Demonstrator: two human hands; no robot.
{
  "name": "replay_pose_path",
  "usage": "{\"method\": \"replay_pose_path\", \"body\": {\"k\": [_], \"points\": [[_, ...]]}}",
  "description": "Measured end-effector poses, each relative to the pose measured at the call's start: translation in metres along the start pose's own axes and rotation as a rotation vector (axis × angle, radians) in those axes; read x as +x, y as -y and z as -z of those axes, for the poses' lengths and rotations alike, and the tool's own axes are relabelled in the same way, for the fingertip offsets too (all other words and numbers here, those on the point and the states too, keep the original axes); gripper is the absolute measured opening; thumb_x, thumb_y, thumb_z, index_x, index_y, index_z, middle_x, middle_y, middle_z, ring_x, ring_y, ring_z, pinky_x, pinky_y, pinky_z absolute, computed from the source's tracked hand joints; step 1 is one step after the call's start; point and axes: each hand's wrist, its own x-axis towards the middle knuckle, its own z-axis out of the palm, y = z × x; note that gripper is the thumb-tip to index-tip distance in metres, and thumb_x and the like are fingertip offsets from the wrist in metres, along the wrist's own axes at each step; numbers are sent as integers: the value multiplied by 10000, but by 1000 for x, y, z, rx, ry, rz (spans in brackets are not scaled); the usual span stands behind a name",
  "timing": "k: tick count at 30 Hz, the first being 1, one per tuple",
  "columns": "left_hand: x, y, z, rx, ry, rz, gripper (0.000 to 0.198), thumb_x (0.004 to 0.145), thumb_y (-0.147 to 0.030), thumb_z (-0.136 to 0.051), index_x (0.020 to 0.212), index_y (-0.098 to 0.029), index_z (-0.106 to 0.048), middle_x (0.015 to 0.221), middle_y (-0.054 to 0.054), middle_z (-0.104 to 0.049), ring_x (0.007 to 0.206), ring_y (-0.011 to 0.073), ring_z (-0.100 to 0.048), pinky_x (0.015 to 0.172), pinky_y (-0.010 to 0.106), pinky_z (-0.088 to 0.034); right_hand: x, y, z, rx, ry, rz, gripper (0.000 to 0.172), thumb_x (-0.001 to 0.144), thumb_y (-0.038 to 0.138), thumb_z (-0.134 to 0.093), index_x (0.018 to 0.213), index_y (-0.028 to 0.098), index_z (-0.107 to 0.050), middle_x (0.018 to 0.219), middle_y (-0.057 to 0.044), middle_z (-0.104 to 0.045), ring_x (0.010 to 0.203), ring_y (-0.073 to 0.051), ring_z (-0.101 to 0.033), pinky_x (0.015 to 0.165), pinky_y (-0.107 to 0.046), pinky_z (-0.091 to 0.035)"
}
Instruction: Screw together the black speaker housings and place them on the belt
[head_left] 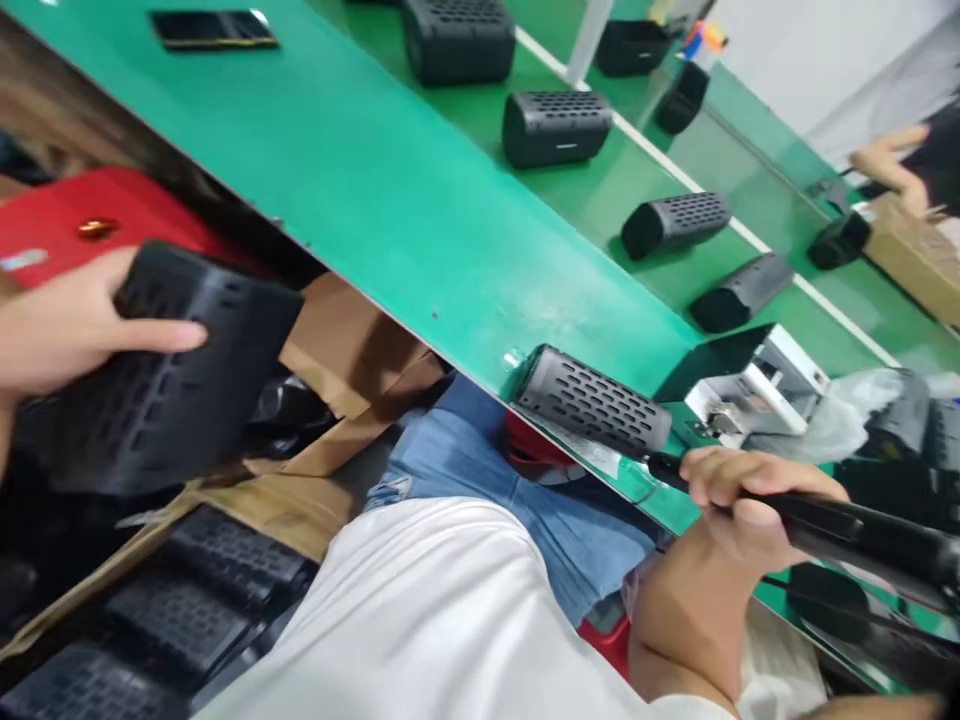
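Note:
My left hand (71, 325) grips a black perforated speaker shell (161, 375) at the far left, above a cardboard box (247, 500) holding several more black shells (217, 590). My right hand (739, 500) is closed around a long black tool (847, 525) at the near edge of the green bench (390, 200). Just left of that hand, another black perforated shell (592, 405) lies on the bench edge. A white and metal fixture (757, 385) stands behind the right hand.
Several black shells (555, 125) lie on the green conveyor belt (645, 150) beyond the bench. A dark flat tray (214, 28) sits at the top left. Another person's arm (889, 160) and a cardboard box (915, 255) are at the far right. A red stool (67, 225) is on the left.

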Motion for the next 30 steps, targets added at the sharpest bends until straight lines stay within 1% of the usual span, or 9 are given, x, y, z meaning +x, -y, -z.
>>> {"method": "replay_pose_path", "body": {"k": [3, 6, 11, 15, 19, 21, 24, 27, 30], "points": [[61, -120, -19, -38, 104, -284, 1267, 753, -931, -781, 1435, 126, -632, 1002, -55, -703, 1035, 276, -828, 1032, 628, -577, 5, -1, -4, -32, 80, 85, 194, 905, 181, -660, 869, 158, -471, 609, 43, -541, 465, -101, -560, 553, -261, -584], [109, -219, -53, -12, 200, -433, 1008, 997, -652, -473, 1488, 223, -579, 1066, -23, -704, 1063, 251, -801, 974, 433, -516, 8, -4, -8, -17, 121, 133, 250, 943, 202, -647, 852, 154, -419, 623, 45, -526, 494, -86, -571, 565, -249, -594], [185, -294, -118, 46, 428, -578, 1079, 1021, -618, -343, 1640, 265, -392, 1200, 112, -737, 939, 176, -790, 787, 216, -428, -2, -4, -3, -19, 118, 111, 207, 957, 157, -665, 896, 148, -467, 688, 38, -558, 562, -86, -618, 607, -264, -613], [228, -317, -158, 118, 545, -738, 1155, 1008, -696, -332, 1607, 285, -436, 1128, 79, -736, 844, 144, -784, 737, 195, -413, -8, -6, -6, -70, 49, 85, 184, 981, 174, -716, 968, 149, -534, 711, 37, -591, 593, -94, -645, 644, -270, -620], [236, -332, -174, 298, 386, -803, 1267, 986, -807, -406, 1526, 336, -494, 1320, 172, -730, 1030, 210, -834, 888, 241, -557, -6, -7, -15, -31, 20, 74, 144, 1000, 166, -745, 1078, 135, -629, 763, 20, -614, 654, -91, -669, 684, -269, -617], [212, -336, -173, 365, 232, -841, 1222, 1047, -766, -497, 1556, 345, -455, 1521, 276, -648, 1383, 368, -758, 1156, 376, -577, -5, -4, -19, 3, 0, 44, 149, 1008, 173, -751, 1127, 140, -668, 783, 8, -631, 683, -96, -683, 707, -278, -622], [142, -334, -170, 387, 6, -970, 1019, 1123, -553, -702, 1712, 222, -403, 1697, 308, -522, 1679, 575, -481, 1368, 740, -385, -3, 4, -18, 29, -32, 15, 169, 1016, 212, -763, 1162, 149, -706, 786, -3, -640, 697, -106, -693, 723, -295, -634], [68, -311, -172, 303, -78, -1287, 651, 1111, -463, -739, 1654, -110, -671, 1783, 209, -550, 1720, 442, -524, 1494, 669, -370, 7, 16, 1, 46, -3, 45, 186, 1030, 250, -741, 1181, 143, -722, 764, -14, -639, 680, -113, -698, 716, -305, -653], [31, -256, -177, 245, -135, -1423, 468, 1134, -407, -667, 1549, -198, -723, 1780, 153, -574, 1690, 378, -570, 1472, 624, -459, 23, 19, 34, 21, 2, 112, 170, 1035, 280, -719, 1144, 150, -727, 706, 1, -624, 567, -128, -665, 633, -321, -658]]}}
